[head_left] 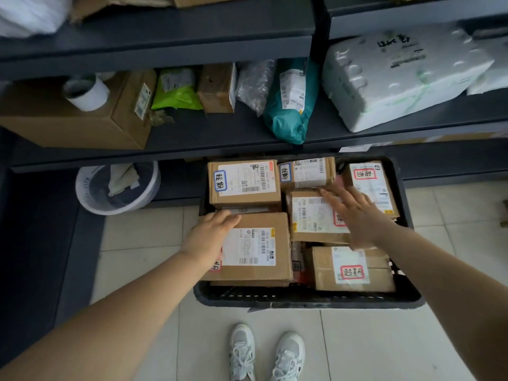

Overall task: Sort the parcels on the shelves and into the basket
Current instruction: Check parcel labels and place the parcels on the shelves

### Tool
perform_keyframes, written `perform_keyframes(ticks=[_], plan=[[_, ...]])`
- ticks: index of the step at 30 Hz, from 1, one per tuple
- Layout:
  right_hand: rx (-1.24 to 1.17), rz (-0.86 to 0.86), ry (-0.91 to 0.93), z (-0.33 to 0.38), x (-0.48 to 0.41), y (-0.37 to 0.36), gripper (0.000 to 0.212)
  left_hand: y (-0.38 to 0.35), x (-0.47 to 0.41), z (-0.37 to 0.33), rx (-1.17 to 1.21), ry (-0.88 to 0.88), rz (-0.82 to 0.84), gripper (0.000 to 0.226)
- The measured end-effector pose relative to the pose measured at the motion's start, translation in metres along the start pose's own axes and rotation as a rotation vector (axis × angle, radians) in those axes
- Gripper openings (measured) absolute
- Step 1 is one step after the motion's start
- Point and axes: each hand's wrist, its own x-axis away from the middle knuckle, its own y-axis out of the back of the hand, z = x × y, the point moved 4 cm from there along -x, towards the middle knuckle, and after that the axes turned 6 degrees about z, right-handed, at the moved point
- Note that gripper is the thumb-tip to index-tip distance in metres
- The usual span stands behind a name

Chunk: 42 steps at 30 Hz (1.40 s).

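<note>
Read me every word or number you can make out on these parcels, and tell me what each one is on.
"超期": blue-edged sticker on the back left box in the basket.
"超期": red-edged sticker on the front right box.
"C018": label on the front left box.
Barcodes, small print, scribble on the foam box: too blurred.

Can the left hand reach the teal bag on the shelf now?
Probably yes: the left hand only rests on a box, and the teal bag lies at the open shelf edge above the basket, unblocked.

Parcels [244, 182] in basket [308, 298] on floor — shelf [220, 133] behind, bin [118, 188] left
</note>
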Motion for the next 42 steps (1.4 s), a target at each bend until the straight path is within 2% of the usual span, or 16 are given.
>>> perform_keyframes(ticks=[6, 10, 14, 20, 25, 30, 36, 42], plan=[[-0.005, -0.076, -0.142, 0.014, -0.002, -0.027, 0.104, 0.000, -0.003, -0.001, -0.172, 0.024, 0.031, 0.095], [-0.059, -0.091, -0.141, 0.029, 0.012, -0.022, 0.100, 0.007, 0.007, -0.009, -0.314, 0.012, 0.078, 0.087], [-0.049, -0.074, -0.096, 0.048, 0.035, 0.012, 0.088, 0.032, 0.043, -0.016, -0.254, 0.017, 0.027, 0.066], [-0.011, -0.159, 0.014, 0.110, 0.084, 0.108, 0.081, 0.101, 0.147, 0.011, -0.247, 0.171, -0.123, 0.060], [0.093, -0.295, 0.224, 0.219, 0.142, 0.198, 0.072, 0.124, 0.270, 0.065, -0.210, 0.378, -0.240, 0.059], [0.206, -0.354, 0.482, 0.361, 0.206, 0.236, 0.066, 0.106, 0.414, 0.118, -0.112, 0.657, -0.281, 0.057], [0.353, -0.404, 0.764, 0.530, 0.300, 0.220, 0.063, 0.050, 0.593, 0.151, 0.013, 0.914, -0.394, 0.050], [0.470, -0.413, 0.978, 0.674, 0.415, 0.151, 0.063, -0.041, 0.766, 0.143, 0.090, 1.113, -0.399, 0.044]])
